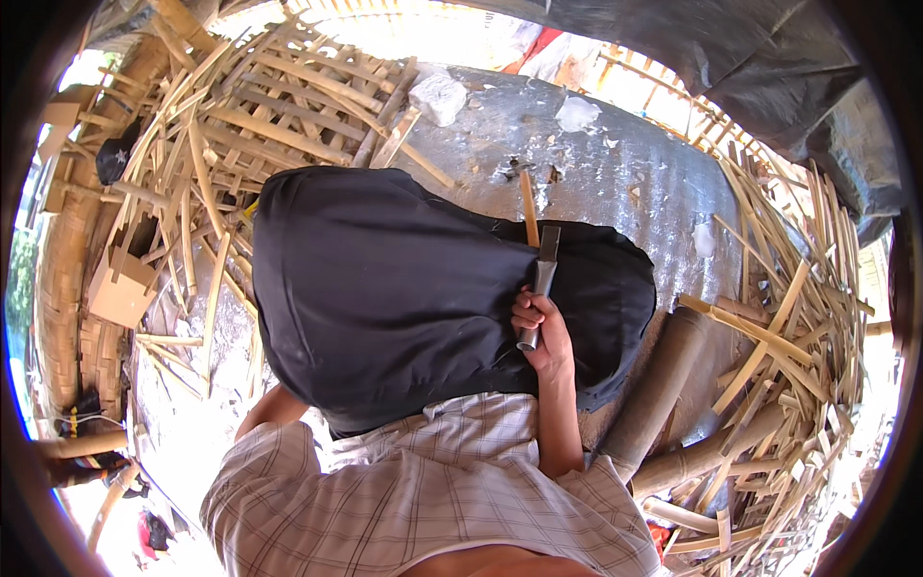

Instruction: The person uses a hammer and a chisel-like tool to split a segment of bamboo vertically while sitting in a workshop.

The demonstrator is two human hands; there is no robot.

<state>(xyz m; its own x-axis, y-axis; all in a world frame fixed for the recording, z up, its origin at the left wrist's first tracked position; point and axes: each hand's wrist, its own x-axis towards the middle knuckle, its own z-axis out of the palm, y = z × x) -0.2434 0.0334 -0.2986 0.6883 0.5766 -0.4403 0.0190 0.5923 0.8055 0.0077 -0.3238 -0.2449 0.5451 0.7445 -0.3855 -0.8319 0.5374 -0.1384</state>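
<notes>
A person in a checked shirt (413, 510) is seen from above, with black cloth (394, 279) spread across the lap. The right hand (541, 324) is closed around a dark metal tool (544, 274), its fingers curled firmly about the lower part. The tool stands above the right-hand part of the cloth, its flat end pointing away from the body and its rounded end just below the fist. Behind it, a thin wooden stick (530, 210) reaches past the cloth's far edge; whether the two are joined is hard to tell. The left forearm (274, 409) runs in beside the cloth's near left edge; the left hand is hidden, so its grip cannot be told.

Beyond the cloth lies a grey, white-smeared ground (654, 183) with a white lump (439, 97). At upper left is a bamboo lattice (293, 101), with a cardboard box (122, 287) further left. On the right, a thick bamboo pole (663, 380) lies beside heaped strips (798, 361).
</notes>
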